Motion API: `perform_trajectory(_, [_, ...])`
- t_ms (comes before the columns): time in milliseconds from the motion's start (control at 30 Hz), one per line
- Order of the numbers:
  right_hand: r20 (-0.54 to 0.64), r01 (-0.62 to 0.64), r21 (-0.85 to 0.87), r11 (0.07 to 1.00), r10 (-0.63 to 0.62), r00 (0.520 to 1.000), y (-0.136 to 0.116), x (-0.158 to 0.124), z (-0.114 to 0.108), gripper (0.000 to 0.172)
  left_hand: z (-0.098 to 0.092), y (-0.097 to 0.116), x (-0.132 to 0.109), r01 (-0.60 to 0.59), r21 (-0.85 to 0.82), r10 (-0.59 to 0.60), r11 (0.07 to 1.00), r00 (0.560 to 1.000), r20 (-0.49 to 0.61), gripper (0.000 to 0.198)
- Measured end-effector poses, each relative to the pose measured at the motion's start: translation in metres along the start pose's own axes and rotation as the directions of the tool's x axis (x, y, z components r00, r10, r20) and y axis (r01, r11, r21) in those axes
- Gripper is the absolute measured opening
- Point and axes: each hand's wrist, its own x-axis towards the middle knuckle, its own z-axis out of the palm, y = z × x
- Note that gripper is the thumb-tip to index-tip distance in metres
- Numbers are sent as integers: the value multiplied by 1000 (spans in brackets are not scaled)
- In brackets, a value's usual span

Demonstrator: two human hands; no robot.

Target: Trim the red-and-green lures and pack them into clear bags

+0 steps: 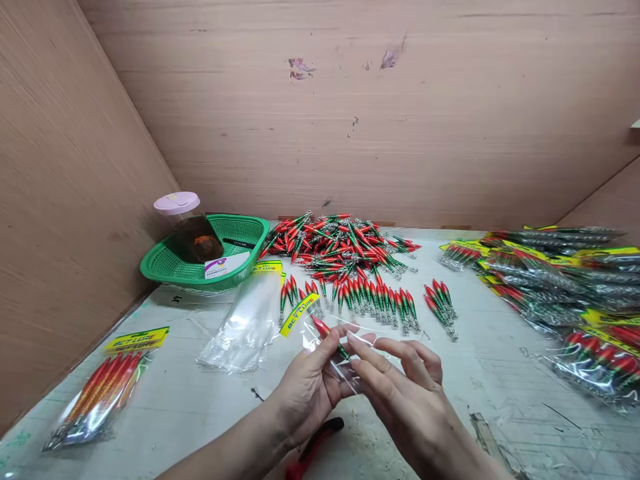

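Observation:
My left hand (303, 390) grips a clear plastic bag (299, 315) with a yellow BCT LURE header. A red and green fishing lure (320, 325) lies at this bag under my left thumb, its red tip pointing up and left. My right hand (413, 393) pinches around the lure's green tail end and the bag's film. Whether the lure is inside the bag or on top of it, I cannot tell. Just beyond my hands stands a row of similar lures (373, 293), with a small group of lures (440, 303) to its right.
A large lure heap (340, 243) lies against the back wall. Flat bags (245, 320) are left of my hands, below a green basket (255, 230) holding a lidded cup (177, 203). Filled packs (545, 267) pile up at right; an orange-lure pack (110, 387) lies left. Red-black tool (320, 440) below my hands.

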Motion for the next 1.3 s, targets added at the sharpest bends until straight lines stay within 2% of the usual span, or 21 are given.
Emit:
perform_trajectory(200, [20, -10, 1, 1000, 10, 1000, 1, 3, -10, 27, -8, -6, 5, 42, -151, -37, 988, 999, 34, 23])
perform_trajectory(333, [162, 90, -38, 995, -82, 983, 4, 14, -20, 27, -12, -11, 3, 116, -221, -85, 968, 986, 143, 40])
perform_trajectory(400, [159, 77, -14, 997, -73, 985, 4, 19, -24, 23, -12, -12, 2, 144, -246, -105, 959, 981, 165, 48])
perform_trajectory(533, [140, -9, 58, 998, 1, 990, -3, 28, -27, 16, -11, -13, 2, 98, -248, -82, 964, 994, 76, 34])
perform_trajectory(667, [269, -18, 164, 986, -27, 963, -6, 31, -33, 21, -9, -12, 3, 101, -254, -103, 962, 995, 7, 25])
perform_trajectory(733, [270, -80, 281, 956, 2, 963, 11, 25, -38, 24, -8, -9, 4, 69, -246, -85, 967, 995, -57, 23])
perform_trajectory(800, [228, -223, 249, 942, 167, 959, 43, 11, -44, 23, -6, -3, 6, 36, -228, -60, 973, 993, -102, 23])
perform_trajectory(833, [202, -330, 141, 933, 299, 932, 63, 2, -47, 20, -5, -1, 6, 29, -220, -55, 975, 992, -111, 24])
perform_trajectory(867, [194, -381, -30, 924, 380, 905, 84, -9, -50, 16, -5, 1, 7, 31, -214, -56, 976, 992, -115, 25])
perform_trajectory(933, [227, -411, -148, 899, 436, 871, 121, -31, -53, 13, -3, 3, 7, 50, -209, -76, 977, 990, -117, 27])
perform_trajectory(1000, [274, -396, -190, 898, 436, 857, 146, -50, -53, 12, -2, 3, 7, 75, -205, -100, 976, 988, -115, 29])
perform_trajectory(1067, [313, -371, -206, 905, 421, 851, 156, -64, -50, 14, -2, 2, 7, 88, -199, -111, 976, 988, -109, 32])
perform_trajectory(1167, [335, -342, -229, 912, 403, 852, 155, -76, -40, 16, -2, 2, 7, 87, -185, -107, 979, 989, -99, 33])
perform_trajectory(1300, [336, -311, -224, 924, 373, 865, 146, -74, -36, 16, -4, 4, 7, 89, -172, -106, 981, 990, -94, 32])
